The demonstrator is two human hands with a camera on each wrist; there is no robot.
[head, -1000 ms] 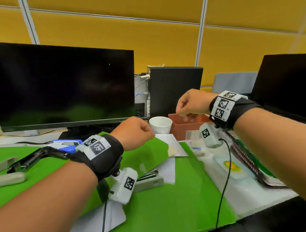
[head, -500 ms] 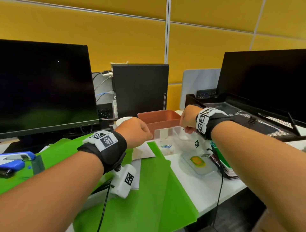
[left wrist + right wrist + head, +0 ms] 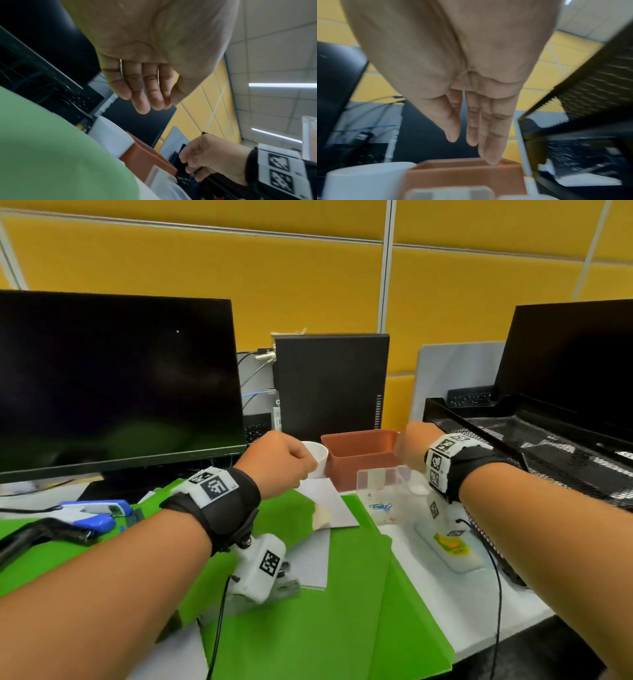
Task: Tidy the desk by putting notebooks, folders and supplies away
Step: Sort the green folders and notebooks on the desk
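A: We log the left hand [image 3: 277,463] above the green folder [image 3: 308,611], fingers loose, holding nothing.

B: We note the right hand [image 3: 409,445] over the brown tray [image 3: 359,453], likewise relaxed and empty.

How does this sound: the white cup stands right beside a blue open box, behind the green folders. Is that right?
Not quite: the box is reddish brown, not blue, as the head view shows. The white cup does stand right beside that open box, behind the green folders.
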